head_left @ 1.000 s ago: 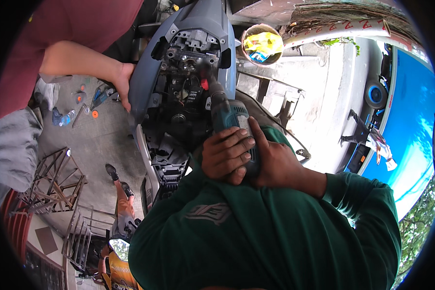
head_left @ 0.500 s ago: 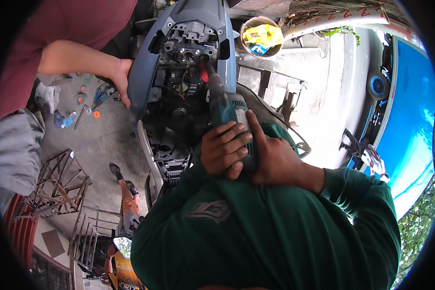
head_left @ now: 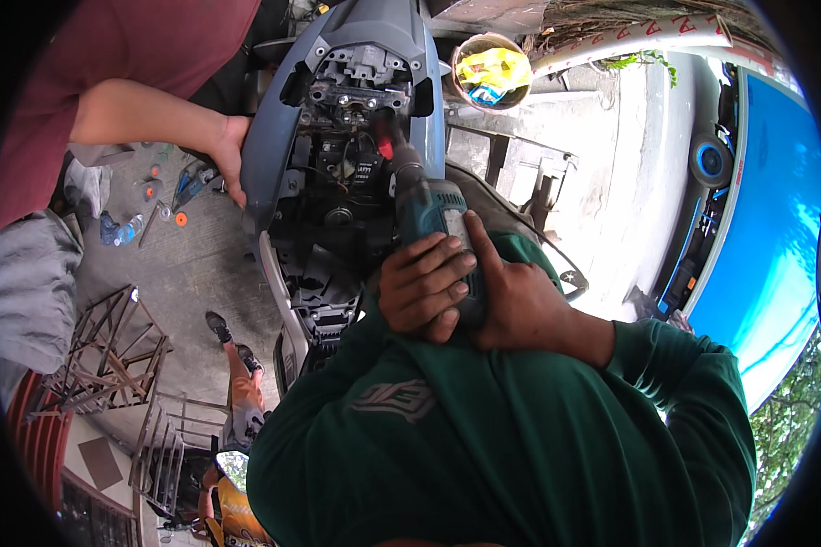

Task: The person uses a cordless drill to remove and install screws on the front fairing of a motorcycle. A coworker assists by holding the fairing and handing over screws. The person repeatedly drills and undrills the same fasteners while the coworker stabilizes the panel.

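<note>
A teal and black power drill [head_left: 420, 202] points away from me into the opened body of a motor scooter [head_left: 328, 228]. My left hand [head_left: 426, 287] wraps its fingers over the drill's rear housing. From the other side my right hand [head_left: 524, 301] grips the back of the drill, forefinger stretched along the casing. Beside a red part [head_left: 385, 148], the drill's front end reaches into the scooter's frame; where its tip meets the frame is too dark to make out. A co-worker's hand [head_left: 232, 157] rests against the scooter's grey-blue side panel [head_left: 263, 173].
A bucket [head_left: 461, 84] holding a yellow bag stands at the far right of the scooter. On the concrete at left lie a plastic bottle [head_left: 129, 230], a second power tool [head_left: 194, 185] and orange pieces. Metal frames [head_left: 109, 351] stand nearer left; a blue truck [head_left: 766, 219] is at right.
Both hands and the drill stay almost in place. Beside the blue truck, a figure at the right has moved mostly out of sight behind my sleeve.
</note>
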Demonstrator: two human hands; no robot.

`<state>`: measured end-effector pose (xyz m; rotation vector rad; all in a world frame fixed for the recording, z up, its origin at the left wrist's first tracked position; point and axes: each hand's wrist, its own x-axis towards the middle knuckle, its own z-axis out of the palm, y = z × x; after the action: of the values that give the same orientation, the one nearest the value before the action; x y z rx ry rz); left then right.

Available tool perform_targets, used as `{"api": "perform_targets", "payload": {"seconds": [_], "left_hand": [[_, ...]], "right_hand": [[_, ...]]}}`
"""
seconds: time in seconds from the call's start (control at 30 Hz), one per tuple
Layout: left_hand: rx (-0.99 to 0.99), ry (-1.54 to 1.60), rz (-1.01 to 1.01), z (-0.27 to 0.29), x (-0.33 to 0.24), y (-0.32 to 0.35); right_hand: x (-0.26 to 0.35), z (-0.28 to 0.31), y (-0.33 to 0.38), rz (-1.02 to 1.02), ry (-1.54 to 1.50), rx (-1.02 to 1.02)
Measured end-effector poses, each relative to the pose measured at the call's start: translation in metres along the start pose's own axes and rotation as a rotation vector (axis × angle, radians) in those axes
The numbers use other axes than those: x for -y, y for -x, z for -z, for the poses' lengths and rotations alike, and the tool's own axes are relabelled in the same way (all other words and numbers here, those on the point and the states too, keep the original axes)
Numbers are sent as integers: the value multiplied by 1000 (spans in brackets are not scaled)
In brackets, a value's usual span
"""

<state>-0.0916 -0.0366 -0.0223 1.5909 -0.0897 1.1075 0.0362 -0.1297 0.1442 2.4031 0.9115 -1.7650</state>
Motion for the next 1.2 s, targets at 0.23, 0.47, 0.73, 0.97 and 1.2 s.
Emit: {"api": "perform_targets", "payload": {"seconds": [0.23, 0.47, 0.73, 0.97, 1.2], "left_hand": [[2, -15, 28, -3, 0, -19], [-34, -21, 56, -8, 4, -42], [6, -44, 127, -7, 2, -55], [-28, -51, 131, -8, 4, -61], [14, -71, 107, -14, 8, -66]], "right_hand": [[-7, 5, 0, 120, 10, -146], [-7, 29, -2, 108, 13, -108], [-6, 43, -4, 110, 39, -104], [2, 57, -5, 64, 53, -48], [-8, 54, -5, 138, 5, -128]]}}
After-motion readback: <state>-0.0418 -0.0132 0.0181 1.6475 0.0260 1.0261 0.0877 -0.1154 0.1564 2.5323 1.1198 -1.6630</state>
